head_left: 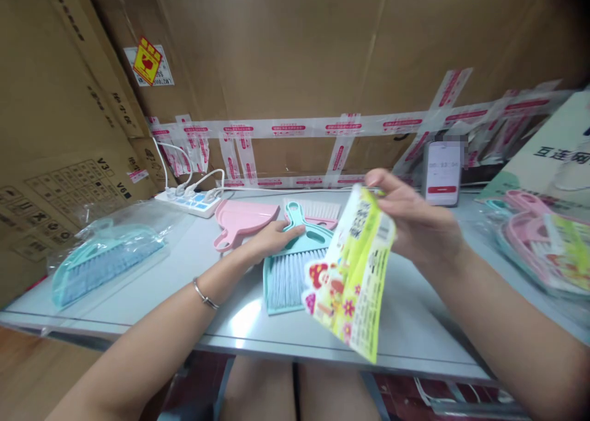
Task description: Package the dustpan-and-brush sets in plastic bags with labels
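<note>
My right hand [415, 221] pinches the top of a yellow-green printed card label [353, 273], which hangs over the table's front half. My left hand [271, 240] rests with curled fingers on the handle of a teal hand brush [288, 273] lying on the grey table [184, 298]. A pink dustpan [242, 221] lies just behind the left hand. A pink brush [318, 212] shows partly behind the teal one.
A bagged teal brush set [104, 258] lies at the table's left. Bagged pink sets [539, 243] pile up at the right. A white power strip [188, 203] and a standing phone [443, 172] sit at the back, against taped cardboard boxes [286, 70].
</note>
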`<act>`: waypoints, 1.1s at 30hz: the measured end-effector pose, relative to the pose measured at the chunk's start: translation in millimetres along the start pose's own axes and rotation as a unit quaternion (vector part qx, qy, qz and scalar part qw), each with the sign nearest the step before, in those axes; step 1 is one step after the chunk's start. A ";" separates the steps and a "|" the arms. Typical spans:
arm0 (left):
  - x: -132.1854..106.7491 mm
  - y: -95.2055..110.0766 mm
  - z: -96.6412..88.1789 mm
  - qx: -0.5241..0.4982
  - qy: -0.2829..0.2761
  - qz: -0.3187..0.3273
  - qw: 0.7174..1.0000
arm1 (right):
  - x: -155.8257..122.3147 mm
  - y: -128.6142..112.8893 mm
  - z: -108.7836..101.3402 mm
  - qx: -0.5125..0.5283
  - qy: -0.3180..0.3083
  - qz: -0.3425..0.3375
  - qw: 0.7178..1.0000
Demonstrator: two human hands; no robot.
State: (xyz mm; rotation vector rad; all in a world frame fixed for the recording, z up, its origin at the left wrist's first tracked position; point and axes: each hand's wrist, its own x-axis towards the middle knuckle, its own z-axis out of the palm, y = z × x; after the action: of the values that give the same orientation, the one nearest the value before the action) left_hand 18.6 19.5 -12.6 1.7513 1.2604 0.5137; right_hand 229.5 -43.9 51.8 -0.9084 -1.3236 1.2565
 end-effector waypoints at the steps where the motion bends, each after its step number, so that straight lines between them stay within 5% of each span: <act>1: 1.6 -1.9 -0.1 -0.009 -0.005 -0.003 1.000 | 2.5 9.4 3.7 0.007 -0.064 0.015 0.998; 3: 4.7 -5.0 -0.3 -0.035 -0.013 -0.009 0.999 | 7.9 28.1 8.0 -0.029 -0.123 0.027 0.992; 7: 8.3 -7.6 -2.8 -0.072 0.021 -0.014 0.997 | 11.8 51.8 11.8 -0.148 -0.069 0.024 0.986; 13: 4.8 -1.3 -13.4 -0.124 0.073 -0.015 0.989 | 7.6 56.9 17.1 -0.307 -0.021 -0.007 0.951; 22: -4.6 9.8 -18.4 -0.121 -0.020 0.050 0.991 | 6.1 59.6 19.4 -0.375 0.030 -0.068 0.924; 24: -6.3 11.8 -20.7 -0.127 -0.006 0.047 0.991 | 6.0 60.0 18.1 -0.354 0.070 -0.117 0.925; 28: -10.4 20.6 -25.7 -0.202 0.061 0.062 0.976 | 7.3 57.8 22.0 -0.174 0.282 -0.215 0.919; 31: -12.9 26.1 -22.0 -0.263 0.090 0.104 0.955 | 8.2 57.0 33.4 0.069 0.190 -0.038 0.979; 33: -13.1 26.3 -15.3 -0.271 0.099 0.126 0.949 | 8.2 58.2 42.5 0.181 0.117 0.089 0.972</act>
State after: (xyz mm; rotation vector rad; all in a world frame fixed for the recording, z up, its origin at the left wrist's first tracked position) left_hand 16.1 11.7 19.5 1.4132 0.9080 1.0966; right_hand 179.0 -34.3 0.6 -0.8933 -0.8072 1.4235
